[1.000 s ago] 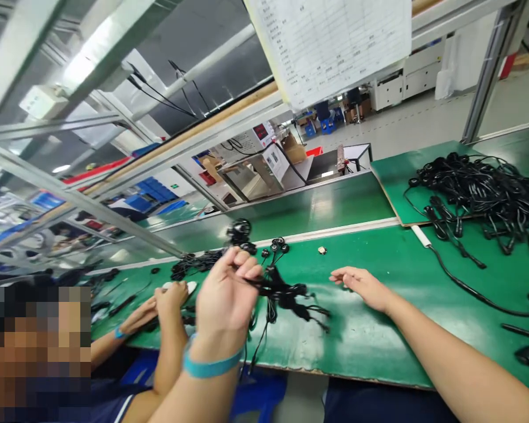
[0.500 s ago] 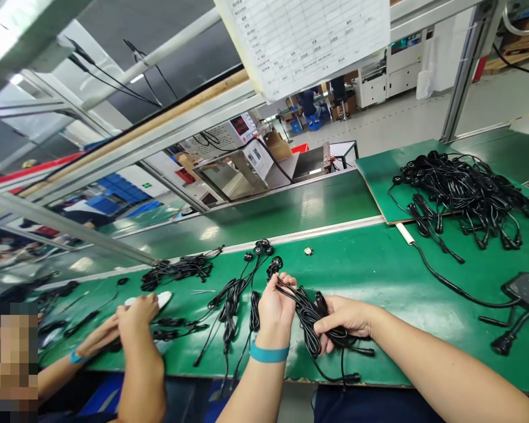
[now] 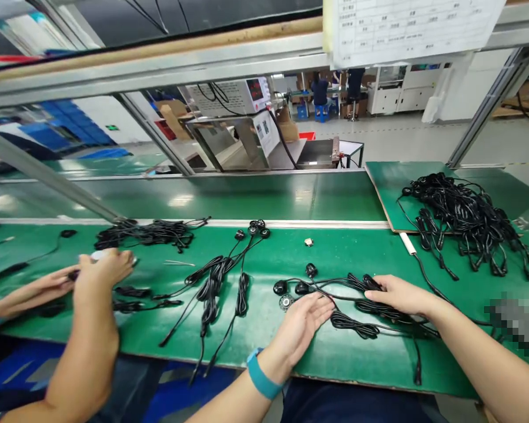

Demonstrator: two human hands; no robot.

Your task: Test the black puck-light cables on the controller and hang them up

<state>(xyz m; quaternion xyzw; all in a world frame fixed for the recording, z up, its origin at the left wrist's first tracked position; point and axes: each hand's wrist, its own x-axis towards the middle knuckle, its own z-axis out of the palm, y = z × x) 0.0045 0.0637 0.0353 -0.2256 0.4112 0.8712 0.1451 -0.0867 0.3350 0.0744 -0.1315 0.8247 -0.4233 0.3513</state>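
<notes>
Several coiled black cables (image 3: pixel 357 323) lie spread on the green bench in front of me. My right hand (image 3: pixel 399 295) is closed round the coiled part of these cables, thumb on the near side, its other fingers partly hidden. By the cable ends, my left hand (image 3: pixel 306 326) is open, fingers stretched out and palm turned up, with thin cable leads at its fingertips. Just beyond it lie round black end pieces (image 3: pixel 281 287), one showing a ringed face (image 3: pixel 286 302). A further round end piece (image 3: pixel 311 269) sits a little farther back.
More coiled cables (image 3: pixel 211 288) lie left of my hands. A co-worker's hands (image 3: pixel 99 270) work at the far left. A large cable pile (image 3: pixel 462 211) rests on a raised green board (image 3: pixel 385 205) at right. A metal frame (image 3: pixel 150 132) spans the bench's back.
The cables, held up between both hands before, now lie on the bench with their round ends to the left. My left hand has let go; my right hand has moved right. The view has levelled.
</notes>
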